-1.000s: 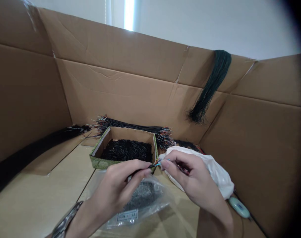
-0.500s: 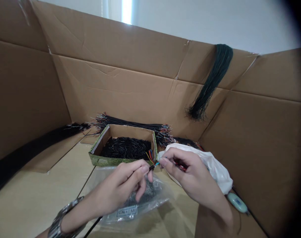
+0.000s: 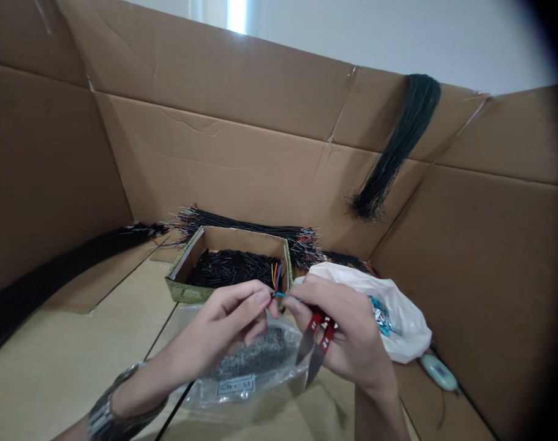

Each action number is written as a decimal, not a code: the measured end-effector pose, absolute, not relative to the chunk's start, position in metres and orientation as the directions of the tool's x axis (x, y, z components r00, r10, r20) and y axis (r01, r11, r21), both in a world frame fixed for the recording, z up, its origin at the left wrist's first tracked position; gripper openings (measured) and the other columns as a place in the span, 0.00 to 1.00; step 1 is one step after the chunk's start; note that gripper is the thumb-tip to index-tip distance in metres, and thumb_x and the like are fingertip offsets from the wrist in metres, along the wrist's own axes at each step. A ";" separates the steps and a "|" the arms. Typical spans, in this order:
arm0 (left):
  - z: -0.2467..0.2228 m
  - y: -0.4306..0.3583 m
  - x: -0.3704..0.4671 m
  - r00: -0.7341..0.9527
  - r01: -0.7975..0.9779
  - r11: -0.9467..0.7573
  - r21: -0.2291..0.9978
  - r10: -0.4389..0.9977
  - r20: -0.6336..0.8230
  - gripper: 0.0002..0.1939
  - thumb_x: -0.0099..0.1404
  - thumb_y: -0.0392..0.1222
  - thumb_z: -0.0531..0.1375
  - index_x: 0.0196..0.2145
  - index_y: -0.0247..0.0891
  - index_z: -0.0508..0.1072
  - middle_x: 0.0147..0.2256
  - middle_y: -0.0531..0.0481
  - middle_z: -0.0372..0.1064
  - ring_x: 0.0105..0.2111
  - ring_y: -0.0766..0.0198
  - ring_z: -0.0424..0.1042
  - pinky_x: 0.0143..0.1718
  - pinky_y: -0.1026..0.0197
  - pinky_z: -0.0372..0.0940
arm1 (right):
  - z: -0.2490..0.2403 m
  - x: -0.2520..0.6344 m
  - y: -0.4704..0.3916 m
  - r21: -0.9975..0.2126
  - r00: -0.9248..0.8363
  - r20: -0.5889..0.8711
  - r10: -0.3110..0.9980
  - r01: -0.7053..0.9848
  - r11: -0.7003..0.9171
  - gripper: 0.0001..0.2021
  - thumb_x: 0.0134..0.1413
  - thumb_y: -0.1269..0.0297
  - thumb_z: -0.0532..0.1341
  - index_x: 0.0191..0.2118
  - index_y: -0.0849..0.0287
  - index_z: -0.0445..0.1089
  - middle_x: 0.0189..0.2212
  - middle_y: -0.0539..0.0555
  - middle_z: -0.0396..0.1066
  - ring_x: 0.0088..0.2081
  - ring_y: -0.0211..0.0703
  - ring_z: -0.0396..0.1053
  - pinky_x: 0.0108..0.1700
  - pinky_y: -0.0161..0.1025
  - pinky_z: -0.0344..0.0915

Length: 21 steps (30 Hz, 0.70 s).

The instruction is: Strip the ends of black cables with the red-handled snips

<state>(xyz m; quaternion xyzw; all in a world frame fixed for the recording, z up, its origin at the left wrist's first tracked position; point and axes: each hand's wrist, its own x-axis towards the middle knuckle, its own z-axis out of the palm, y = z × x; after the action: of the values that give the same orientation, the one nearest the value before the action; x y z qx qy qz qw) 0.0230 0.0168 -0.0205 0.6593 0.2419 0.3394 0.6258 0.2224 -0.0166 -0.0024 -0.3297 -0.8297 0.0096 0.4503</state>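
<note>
Bright strip (image 3: 237, 16) glaring near twelve o'clock. Cardboard wall (image 3: 214, 141) dim, darkest toward nine. Soft shadow on table (image 3: 324, 413) near six, below my right hand (image 3: 345, 324). Wires (image 3: 275, 277) I pinch slightly blurred. Black vignette swallowing three o'clock edge.

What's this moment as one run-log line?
left hand: pinches coloured wires | right hand: pinches blue wire, holds red-handled snips, blades apart | box: black pieces inside

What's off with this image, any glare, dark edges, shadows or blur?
Head view: a bright strip glares above the cardboard wall; the far right fades to black; the hanging dark bundle throws a soft shadow; the coloured wires in hand look soft.
</note>
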 end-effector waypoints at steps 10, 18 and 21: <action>-0.018 0.014 0.013 0.331 0.202 -0.599 0.775 0.786 0.522 0.10 0.72 0.44 0.60 0.40 0.39 0.80 0.24 0.54 0.67 0.25 0.66 0.64 0.27 0.65 0.60 | 0.002 0.214 -0.009 -0.656 -0.134 0.650 0.748 0.397 0.642 0.12 0.65 0.62 0.61 0.29 0.58 0.73 0.23 0.48 0.68 0.24 0.35 0.61 0.26 0.35 0.56; -0.024 0.017 0.008 0.350 0.333 -0.852 0.404 0.510 0.786 0.11 0.70 0.31 0.61 0.49 0.38 0.75 0.31 0.52 0.72 0.29 0.67 0.68 0.34 0.64 0.64 | -0.004 0.208 -0.008 -0.935 -0.143 0.354 0.924 -0.024 0.354 0.14 0.64 0.54 0.62 0.31 0.59 0.71 0.17 0.42 0.52 0.19 0.32 0.47 0.20 0.33 0.47; -0.015 0.019 0.006 0.382 0.319 -0.731 0.604 0.682 0.624 0.10 0.74 0.39 0.56 0.38 0.37 0.76 0.25 0.55 0.68 0.24 0.67 0.65 0.29 0.65 0.60 | -0.004 0.205 -0.009 -0.818 -0.095 0.504 0.858 0.267 0.510 0.11 0.66 0.59 0.60 0.33 0.58 0.72 0.21 0.45 0.60 0.23 0.34 0.55 0.24 0.34 0.53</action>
<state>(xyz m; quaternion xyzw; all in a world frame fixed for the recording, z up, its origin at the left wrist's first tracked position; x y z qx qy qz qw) 0.0063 0.0190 -0.0147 0.8077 0.3097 0.4616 0.1967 0.2053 -0.0094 -0.0044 -0.4099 -0.6862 0.2772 0.5332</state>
